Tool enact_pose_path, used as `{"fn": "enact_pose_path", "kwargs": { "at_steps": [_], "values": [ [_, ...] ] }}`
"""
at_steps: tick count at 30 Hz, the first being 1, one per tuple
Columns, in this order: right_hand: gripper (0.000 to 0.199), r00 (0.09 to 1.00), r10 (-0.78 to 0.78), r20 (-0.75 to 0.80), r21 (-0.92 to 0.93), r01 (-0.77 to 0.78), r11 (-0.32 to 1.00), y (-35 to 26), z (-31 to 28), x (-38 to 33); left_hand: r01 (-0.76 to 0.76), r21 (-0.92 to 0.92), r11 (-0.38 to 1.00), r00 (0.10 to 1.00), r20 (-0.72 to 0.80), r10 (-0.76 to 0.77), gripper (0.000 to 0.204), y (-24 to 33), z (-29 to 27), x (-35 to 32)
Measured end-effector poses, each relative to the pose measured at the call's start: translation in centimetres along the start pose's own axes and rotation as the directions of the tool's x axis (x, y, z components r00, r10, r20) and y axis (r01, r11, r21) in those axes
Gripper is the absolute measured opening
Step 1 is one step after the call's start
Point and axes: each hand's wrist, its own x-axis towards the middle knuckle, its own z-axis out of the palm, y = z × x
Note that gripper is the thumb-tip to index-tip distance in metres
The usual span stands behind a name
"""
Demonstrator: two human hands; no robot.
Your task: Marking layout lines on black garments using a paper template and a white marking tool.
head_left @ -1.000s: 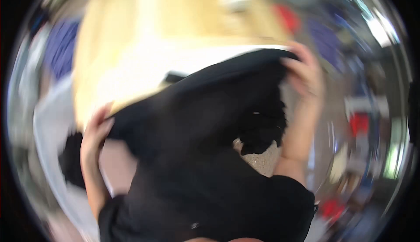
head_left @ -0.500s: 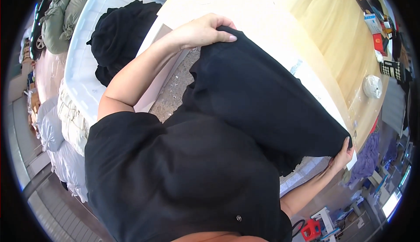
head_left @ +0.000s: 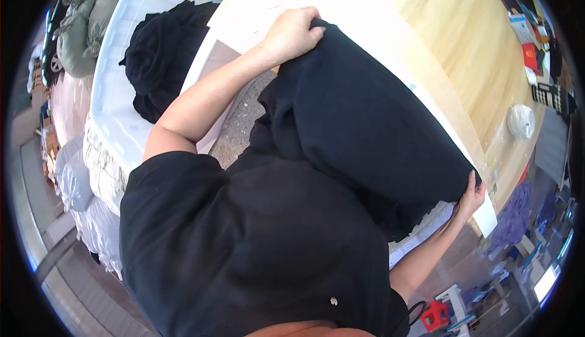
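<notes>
Both hands on the black fabric piece [head_left: 372, 111]. Left hand [head_left: 295, 32] grips its upper-left corner, thumb toward the cloth; other fingertips hard to make out. Right hand [head_left: 471, 198] pinches the far right corner, thumb on top, rest of the grip partly hidden. Fabric is spread between the two, upper edge slanting down to the right along the near side of the wooden tabletop [head_left: 463, 56], lower part drooping in folds toward the person's black shirt [head_left: 262, 239].

Left of the tabletop: translucent plastic bin [head_left: 109, 108], heap of black cloth [head_left: 164, 56] inside. Green sacks [head_left: 76, 39] beyond the bin. Right part of the tabletop: white round bundle [head_left: 521, 122], near the edge. Purple cloth [head_left: 510, 218] past that edge, lower down. Red stool [head_left: 435, 316] at lower right.
</notes>
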Motion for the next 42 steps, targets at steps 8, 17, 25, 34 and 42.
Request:
{"fn": "enact_pose_path", "kwargs": {
  "at_steps": [8,17,25,34,42],
  "values": [
    [0.034,0.987,0.09,0.134,0.051,-0.098,0.994,-1.4,1.4,-0.8,-0.317,-0.014,0.948,0.932,-0.192,0.308,0.028,9.2,-1.4,-2.5],
    [0.024,0.99,-0.056,-0.126,-0.04,0.051,0.998,0.5,1.3,-2.2,-0.793,-0.052,0.608,0.539,0.407,0.738,0.057,28.0,19.7,-7.0],
    [0.024,0.968,-0.181,-0.174,-0.298,0.123,0.946,-0.6,0.9,-2.8,-0.871,0.064,0.488,0.471,0.394,0.789,0.073,28.1,21.3,-7.3],
    [0.019,0.934,-0.294,-0.202,-0.529,0.149,0.835,-4.0,-0.7,0.3,-0.877,0.131,0.462,0.473,0.399,0.785,0.071,28.6,20.8,-6.4],
    [0.033,0.775,-0.631,0.017,-0.797,0.392,0.46,-12.0,3.0,14.9,-0.851,0.262,0.455,0.524,0.477,0.706,0.066,28.9,21.7,-8.7]
  ]
}}
